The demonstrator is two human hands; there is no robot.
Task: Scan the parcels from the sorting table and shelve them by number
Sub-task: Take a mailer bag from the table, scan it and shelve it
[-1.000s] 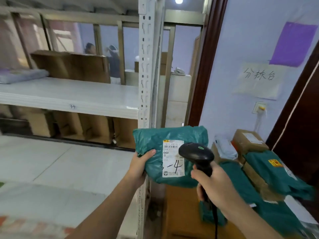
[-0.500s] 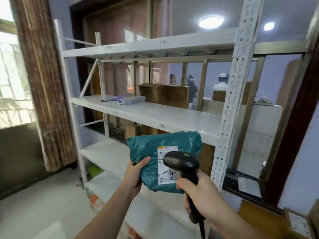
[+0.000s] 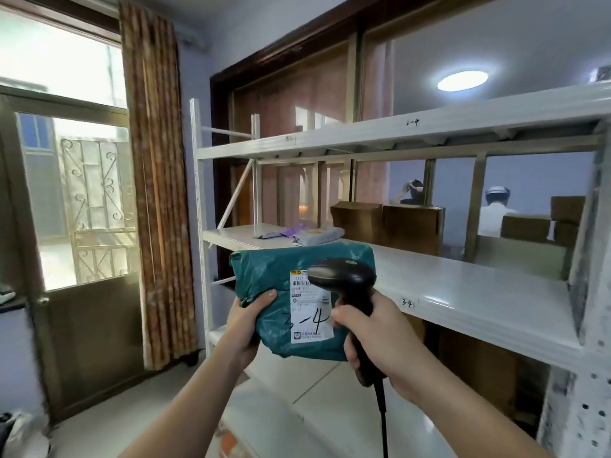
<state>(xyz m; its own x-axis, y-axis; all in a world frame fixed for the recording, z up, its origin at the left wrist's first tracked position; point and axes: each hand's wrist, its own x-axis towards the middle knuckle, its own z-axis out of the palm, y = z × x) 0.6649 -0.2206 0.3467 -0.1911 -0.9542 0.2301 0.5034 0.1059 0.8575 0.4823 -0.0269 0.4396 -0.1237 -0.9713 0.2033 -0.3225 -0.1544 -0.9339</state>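
Midway at the shelves, the left hand grips a green parcel marked "3-4" while the right hand clasps a scanner over its label.

The middle shelf board, marked 3-4 on its front edge, lies bare from centre to right of the frame, open above up to the upper board. At centre left grey mailers lie on it; brown cartons line its back. A perforated upright closes the right edge
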